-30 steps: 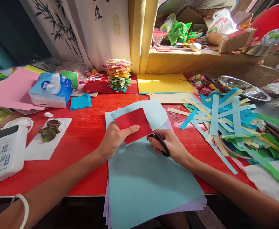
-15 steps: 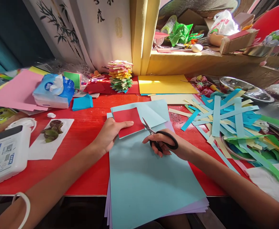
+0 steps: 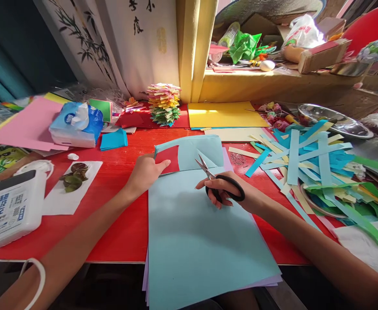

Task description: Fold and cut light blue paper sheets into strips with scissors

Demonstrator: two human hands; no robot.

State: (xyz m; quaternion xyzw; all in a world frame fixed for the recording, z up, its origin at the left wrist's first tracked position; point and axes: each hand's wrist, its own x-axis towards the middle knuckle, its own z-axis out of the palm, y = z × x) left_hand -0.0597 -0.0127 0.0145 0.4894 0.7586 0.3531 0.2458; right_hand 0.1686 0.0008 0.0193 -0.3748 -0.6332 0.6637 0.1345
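Observation:
My left hand [image 3: 144,174] is closed on the left end of a folded light blue paper strip [image 3: 198,148], with a red paper square [image 3: 171,160] lying on it under the thumb. My right hand [image 3: 223,189] grips scissors [image 3: 230,184] with black handles, fingers through the loops. The slightly parted scissor blades point up and left, by the strip's lower edge and right of the red square; I cannot tell whether they touch the paper. Beneath both hands lies a large light blue sheet [image 3: 205,241] on lilac sheets [image 3: 269,282], overhanging the table's front edge.
Cut paper strips [image 3: 294,159] are heaped at right near a metal bowl [image 3: 334,120]. A tower of folded paper pieces [image 3: 165,105] stands at the back. At left are blue squares [image 3: 113,140], a tissue pack [image 3: 75,125] and a white plastic box [image 3: 16,206].
My left hand and the red square have shifted slightly left, the square turning flatter over the strip. The scissors have moved a little right, away from the square.

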